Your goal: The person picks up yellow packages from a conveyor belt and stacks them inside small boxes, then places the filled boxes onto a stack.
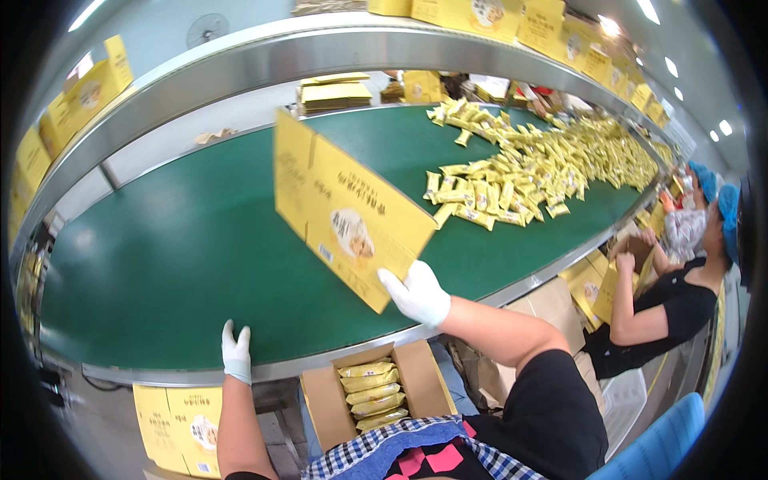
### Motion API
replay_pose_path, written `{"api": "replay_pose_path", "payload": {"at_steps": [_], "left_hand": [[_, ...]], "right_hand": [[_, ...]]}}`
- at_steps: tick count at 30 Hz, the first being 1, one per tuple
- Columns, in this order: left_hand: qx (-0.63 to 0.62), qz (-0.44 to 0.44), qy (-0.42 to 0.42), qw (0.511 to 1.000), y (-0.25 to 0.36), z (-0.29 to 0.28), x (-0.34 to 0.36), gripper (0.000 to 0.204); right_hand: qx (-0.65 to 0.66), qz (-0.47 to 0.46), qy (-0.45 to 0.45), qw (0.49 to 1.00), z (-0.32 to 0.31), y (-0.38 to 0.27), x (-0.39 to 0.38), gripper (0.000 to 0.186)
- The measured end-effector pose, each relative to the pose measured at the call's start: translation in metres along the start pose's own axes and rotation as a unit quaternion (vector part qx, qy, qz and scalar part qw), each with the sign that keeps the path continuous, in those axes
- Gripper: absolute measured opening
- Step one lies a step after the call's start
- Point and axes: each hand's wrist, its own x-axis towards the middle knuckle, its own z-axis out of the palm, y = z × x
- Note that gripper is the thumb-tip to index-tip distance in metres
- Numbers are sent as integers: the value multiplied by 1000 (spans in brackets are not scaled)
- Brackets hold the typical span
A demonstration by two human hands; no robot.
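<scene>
My right hand [422, 296], in a white glove, grips the lower corner of a flat yellow printed carton [344, 204] and holds it up, tilted, over the green conveyor belt [184, 264]. Over the belt's near edge, my gloved left hand [236, 352] holds nothing; its thumb and fingers are apart. Between my forearms an open cardboard box [320, 398] rests close against me. Inside it lies a row of several yellow wrapped packets [374, 394].
A large heap of yellow packets [560, 164] covers the belt's far right. Folded yellow cartons [180, 428] stand below the belt at left. Overhead runs a metal shelf [240, 64] bearing cartons. To the right, a co-worker [664, 312] handles a box beside a blue chair back [656, 440].
</scene>
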Motion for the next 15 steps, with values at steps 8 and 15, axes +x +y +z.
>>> {"api": "replay_pose_path", "payload": {"at_steps": [8, 15], "left_hand": [[-593, 33, -149, 791, 121, -21, -152, 63], [-587, -37, 45, 808, 119, -40, -244, 55]], "right_hand": [[298, 166, -105, 934, 11, -116, -78, 23], [314, 251, -372, 837, 52, -113, -106, 29]]}}
